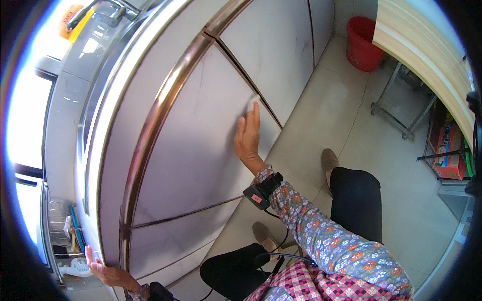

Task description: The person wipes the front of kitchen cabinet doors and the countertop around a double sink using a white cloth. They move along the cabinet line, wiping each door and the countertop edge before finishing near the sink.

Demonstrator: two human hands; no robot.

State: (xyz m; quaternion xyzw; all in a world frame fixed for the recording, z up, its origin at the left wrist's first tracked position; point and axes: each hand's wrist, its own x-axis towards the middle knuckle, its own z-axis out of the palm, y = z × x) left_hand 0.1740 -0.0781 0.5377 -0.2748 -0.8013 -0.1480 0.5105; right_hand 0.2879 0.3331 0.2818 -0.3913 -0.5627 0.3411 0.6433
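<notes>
My right hand [247, 139] lies flat against a pale cabinet door [184, 150], fingers pointing up and away. A small white cloth [253, 101] shows at its fingertips, pressed to the door beside the dark gap to the neighbouring door [271, 45]; the palm side is hidden. Faint streaks mark the door. At the lower left, my left hand [111, 275] rests on the countertop edge [98, 210], its fingers apart and nothing visible in them. Close to it, a white bottle [77, 268] lies on the counter.
A shiny metal rail [162, 99] runs along the door tops. Above are a faucet [116, 13] and a wire rack [58, 224]. On the right stand a red bucket [361, 45], a wheeled metal frame [391, 116], a wood-toned panel [421, 45] and a red box [450, 161].
</notes>
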